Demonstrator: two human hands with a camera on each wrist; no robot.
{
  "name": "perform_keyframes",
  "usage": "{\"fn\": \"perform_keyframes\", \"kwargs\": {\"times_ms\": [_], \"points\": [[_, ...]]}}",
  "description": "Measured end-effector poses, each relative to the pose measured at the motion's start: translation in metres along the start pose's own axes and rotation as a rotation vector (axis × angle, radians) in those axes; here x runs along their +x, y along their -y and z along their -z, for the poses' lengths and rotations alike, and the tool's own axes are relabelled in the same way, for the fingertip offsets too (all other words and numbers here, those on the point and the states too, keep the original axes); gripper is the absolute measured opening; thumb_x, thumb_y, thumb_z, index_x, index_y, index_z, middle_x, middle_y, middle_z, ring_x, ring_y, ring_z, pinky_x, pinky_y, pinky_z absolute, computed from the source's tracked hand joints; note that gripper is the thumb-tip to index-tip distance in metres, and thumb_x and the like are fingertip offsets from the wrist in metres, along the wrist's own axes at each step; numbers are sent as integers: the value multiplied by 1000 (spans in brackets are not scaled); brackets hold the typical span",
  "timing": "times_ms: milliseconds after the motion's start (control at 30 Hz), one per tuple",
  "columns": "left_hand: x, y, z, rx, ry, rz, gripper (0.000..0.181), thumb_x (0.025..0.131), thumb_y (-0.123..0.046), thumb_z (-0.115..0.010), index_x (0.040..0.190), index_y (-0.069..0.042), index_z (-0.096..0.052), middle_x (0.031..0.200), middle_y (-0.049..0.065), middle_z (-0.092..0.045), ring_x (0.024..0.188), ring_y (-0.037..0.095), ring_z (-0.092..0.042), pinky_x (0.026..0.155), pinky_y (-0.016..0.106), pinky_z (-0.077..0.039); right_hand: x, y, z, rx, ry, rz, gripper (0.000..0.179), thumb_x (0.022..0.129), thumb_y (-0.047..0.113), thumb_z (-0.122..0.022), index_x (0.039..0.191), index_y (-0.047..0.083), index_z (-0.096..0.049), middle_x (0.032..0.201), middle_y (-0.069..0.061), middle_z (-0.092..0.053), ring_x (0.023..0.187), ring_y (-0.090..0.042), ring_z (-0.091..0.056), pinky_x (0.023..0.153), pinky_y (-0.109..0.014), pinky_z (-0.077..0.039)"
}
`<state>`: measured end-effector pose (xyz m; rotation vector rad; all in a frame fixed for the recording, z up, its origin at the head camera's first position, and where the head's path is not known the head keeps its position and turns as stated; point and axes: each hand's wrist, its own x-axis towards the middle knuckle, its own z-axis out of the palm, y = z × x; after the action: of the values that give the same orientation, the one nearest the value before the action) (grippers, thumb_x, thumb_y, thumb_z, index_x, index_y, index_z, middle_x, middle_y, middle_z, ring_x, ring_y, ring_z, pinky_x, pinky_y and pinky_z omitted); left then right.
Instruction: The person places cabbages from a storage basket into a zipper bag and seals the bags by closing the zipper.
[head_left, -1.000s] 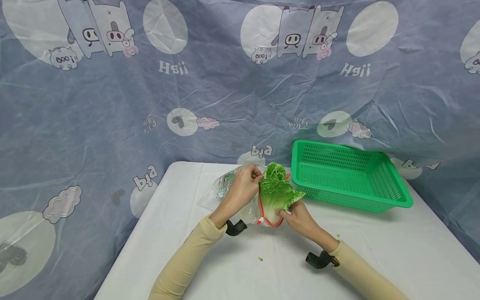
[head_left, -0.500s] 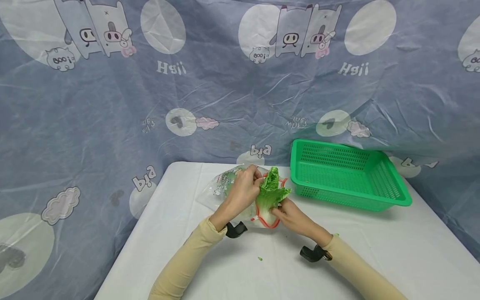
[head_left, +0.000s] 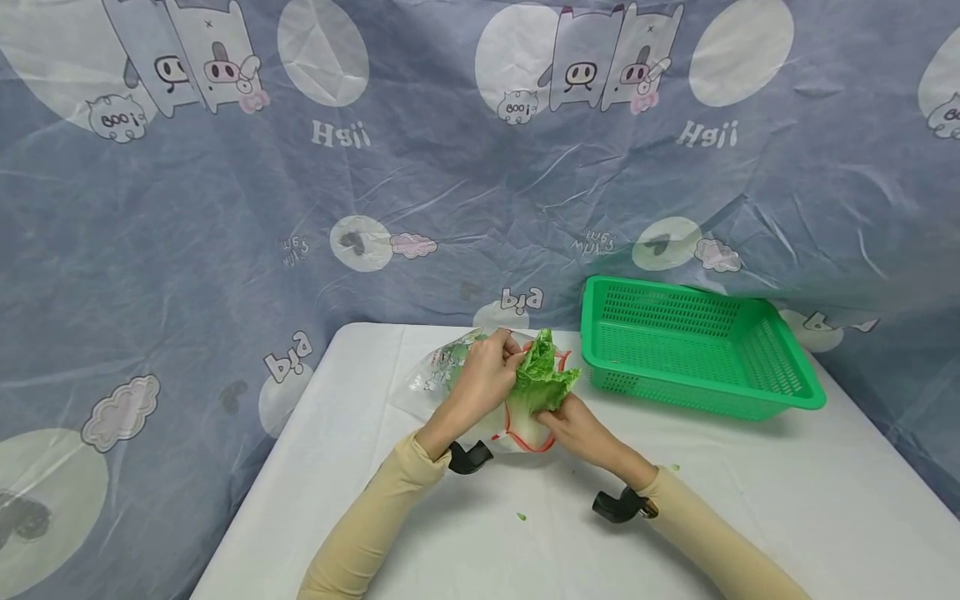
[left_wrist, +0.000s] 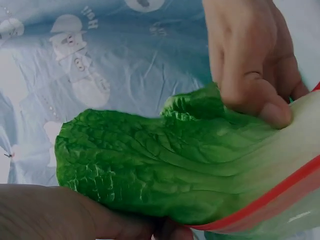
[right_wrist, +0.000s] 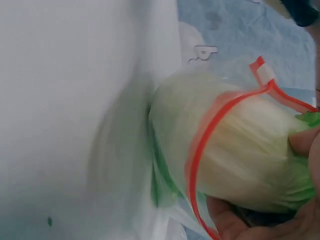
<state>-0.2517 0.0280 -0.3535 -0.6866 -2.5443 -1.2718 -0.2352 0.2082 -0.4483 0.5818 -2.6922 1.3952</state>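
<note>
A clear zip bag (head_left: 429, 392) with a red zip edge lies on the table, its mouth towards the right. Halfway into that mouth is a napa cabbage leaf (head_left: 537, 383), crinkled green at the top and pale at its broad base. My left hand (head_left: 489, 371) holds the bag's far edge, fingertips right beside the leaf. From the right, my right hand (head_left: 576, 427) grips the leaf near its pale part, the thumb (left_wrist: 270, 112) lying on top. In the right wrist view the pale base (right_wrist: 250, 155) fills the bag mouth inside the red zip strip (right_wrist: 200, 145).
A green perforated basket (head_left: 701, 392) stands at the back right of the white-covered table (head_left: 480, 558). Small green scraps (head_left: 521, 517) lie on the cloth. Behind the table hangs a grey-blue printed curtain (head_left: 450, 192).
My right hand has moved left and slightly up, bringing the leaf further into the bag mouth. The leaf's top has folded narrower. The left hand has stayed nearly in place.
</note>
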Motion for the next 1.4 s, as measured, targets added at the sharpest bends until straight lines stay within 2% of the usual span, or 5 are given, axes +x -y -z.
{"fn": "perform_keyframes", "kwargs": {"times_ms": [300, 567, 767, 967, 1400], "points": [[-7, -8, -5, 26, 16, -30, 8, 91, -2, -58, 84, -4, -58, 68, 4, -58, 53, 8, -45, 47, 19, -36, 1, -5, 0, -63, 10, 25, 49, 98, 14, -54, 141, -4, -37, 127, -20, -56, 112, -27, -57, 87, -38, -50], [-10, -9, -14, 6, 129, -24, 8, 93, -3, -56, 85, -4, -57, 74, 5, -58, 56, 8, -46, 49, 18, -37, 16, -8, -4, -9, 5, -269, 53, 102, 34, -44, 139, -5, -44, 109, -21, -66, 87, -19, -64, 73, -35, -54], [-14, -9, -24, 34, 161, -30, 7, 92, -1, -57, 85, -3, -58, 75, 5, -61, 62, 10, -51, 53, 19, -40, 23, -4, -12, 101, -32, -401, 36, 98, 34, -52, 97, -1, -65, 80, -8, -66, 72, -16, -60, 64, -31, -51], [-16, -11, -37, 67, 155, -24, 11, 88, -1, -60, 79, -6, -57, 70, 2, -58, 68, 11, -53, 60, 21, -42, 27, -7, -20, 209, -175, -410, 30, 90, 15, -59, 62, 13, -47, 55, 5, -39, 54, -11, -36, 52, -24, -32], [-13, -10, -16, 62, 105, 33, 8, 93, -3, -55, 86, -5, -57, 75, 6, -60, 62, 14, -52, 53, 22, -39, 29, 9, -28, 256, -102, -442, 35, 95, 30, -54, 101, -2, -67, 86, -10, -69, 73, -15, -68, 68, -33, -57]]}}
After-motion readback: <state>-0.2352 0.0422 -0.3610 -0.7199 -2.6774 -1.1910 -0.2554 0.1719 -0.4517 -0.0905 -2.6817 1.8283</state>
